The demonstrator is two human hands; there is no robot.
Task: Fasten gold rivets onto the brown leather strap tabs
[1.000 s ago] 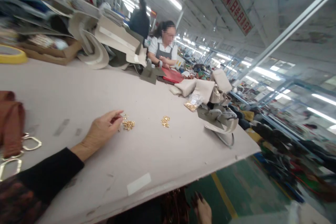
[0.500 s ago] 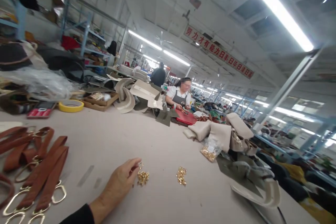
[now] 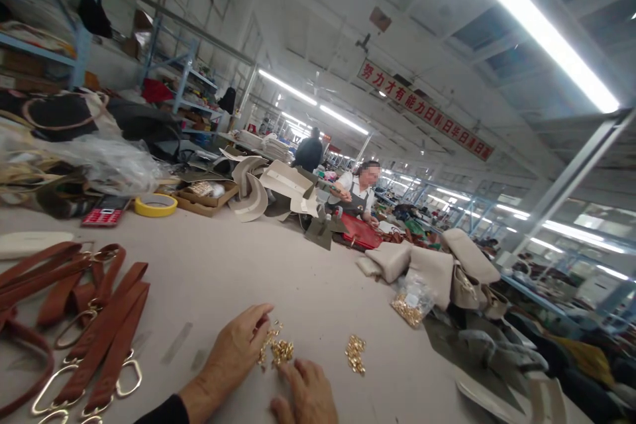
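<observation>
Table (image 3: 223,265), pale, broad; carries all below.
Straps (image 3: 119,344), brown, ringed; at the left, well apart from the heaps.
Left hand (image 3: 236,348): fingers bent and loosely gathered, tips at the near heap's left edge; I cannot tell whether a piece is pinched.
Right hand (image 3: 311,394): fingers partly spread, thumb apart, nothing seen in its grasp; a fingertip meets the heap's near side.
Clear bag (image 3: 408,311), gold pieces inside; beyond the far heap.
Near heap (image 3: 282,350), gold fittings, between the hands, strays on its left. Handling, in my judgement: fingertips low, light sideways strokes, few pieces at once, left hand serving as a wall against scatter.
Far heap (image 3: 355,353), right of the hands; long axis runs away from the person.
Single pieces: pointing every way; individual axes too small to read.
</observation>
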